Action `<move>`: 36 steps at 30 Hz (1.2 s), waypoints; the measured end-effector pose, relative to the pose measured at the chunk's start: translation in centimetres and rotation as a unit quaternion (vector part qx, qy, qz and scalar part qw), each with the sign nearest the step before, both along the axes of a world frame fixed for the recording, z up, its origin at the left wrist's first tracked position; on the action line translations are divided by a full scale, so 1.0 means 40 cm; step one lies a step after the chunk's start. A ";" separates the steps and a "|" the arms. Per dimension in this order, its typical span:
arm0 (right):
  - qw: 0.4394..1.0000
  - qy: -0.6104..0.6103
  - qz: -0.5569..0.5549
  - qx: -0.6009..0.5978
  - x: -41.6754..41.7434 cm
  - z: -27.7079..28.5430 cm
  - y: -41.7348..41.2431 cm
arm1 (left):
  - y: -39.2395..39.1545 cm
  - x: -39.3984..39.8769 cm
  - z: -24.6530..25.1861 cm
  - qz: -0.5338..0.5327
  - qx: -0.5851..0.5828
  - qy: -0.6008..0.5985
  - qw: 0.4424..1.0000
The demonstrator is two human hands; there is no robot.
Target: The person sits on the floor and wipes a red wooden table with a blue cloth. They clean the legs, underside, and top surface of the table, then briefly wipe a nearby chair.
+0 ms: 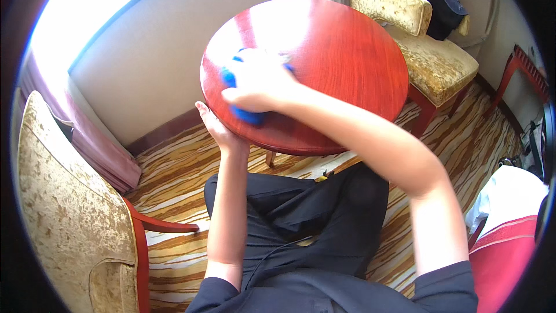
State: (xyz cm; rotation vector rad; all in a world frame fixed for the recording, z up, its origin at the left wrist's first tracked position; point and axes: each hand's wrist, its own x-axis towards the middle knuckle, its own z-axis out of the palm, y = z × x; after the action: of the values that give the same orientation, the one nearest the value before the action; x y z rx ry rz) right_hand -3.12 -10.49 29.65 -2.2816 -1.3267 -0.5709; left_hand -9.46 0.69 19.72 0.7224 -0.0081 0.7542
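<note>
A round, glossy red-brown wooden table [347, 52] stands before me, bright glare across its far left half. On the near left of the top, my right hand [260, 82] presses down on a blue cloth [248, 115]; hand and cloth are blurred. Bits of blue show around the fingers, and the rest is covered by the hand. My left hand [221, 130] grips the table's near left rim, its thumb up along the edge and its other fingers hidden beneath the top. Below the rim, a table leg [270, 158] is partly visible.
A gold upholstered chair [434, 61] stands behind the table at right, a dark cap [451, 0] on it. Another gold chair [74, 208] is close on my left. A pink curtain [100, 152] hangs by the window. At right lies white and red bedding [504, 234]. Striped carpet [173, 243] covers the floor.
</note>
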 end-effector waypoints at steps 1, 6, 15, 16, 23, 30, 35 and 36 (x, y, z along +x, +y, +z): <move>1.000 -0.003 -0.016 -0.015 -0.049 0.021 0.032 | -0.007 0.012 0.000 -0.005 -0.009 0.001 1.000; 0.998 -0.013 0.059 -0.009 -0.057 0.016 0.062 | -0.017 0.005 0.019 -0.004 -0.052 0.001 0.999; 0.999 -0.026 0.025 0.029 -0.023 -0.052 -0.362 | 0.000 0.017 0.018 -0.006 -0.012 -0.043 0.999; 0.999 -0.013 0.016 0.035 -0.010 -0.051 -0.419 | -0.004 0.013 0.021 -0.004 -0.020 -0.026 0.999; 0.986 0.038 -0.064 0.148 0.093 -0.078 -0.640 | -0.009 0.036 -0.014 0.016 0.052 -0.052 0.997; 0.968 0.041 -0.068 0.240 0.117 -0.083 -0.593 | 0.000 0.112 -0.178 0.142 0.207 -0.065 0.966; 0.969 0.038 -0.093 0.228 0.164 -0.081 -0.583 | 0.074 0.129 -0.177 0.089 0.204 -0.047 0.974; 0.968 0.041 -0.098 0.225 0.170 -0.078 -0.580 | 0.091 0.129 -0.156 0.061 0.197 -0.022 0.978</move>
State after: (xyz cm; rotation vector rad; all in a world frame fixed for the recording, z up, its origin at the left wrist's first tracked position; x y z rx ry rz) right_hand 3.66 -33.67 26.52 -2.0391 -0.8302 -0.7481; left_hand -4.31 4.35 13.48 1.0911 -0.1597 0.8982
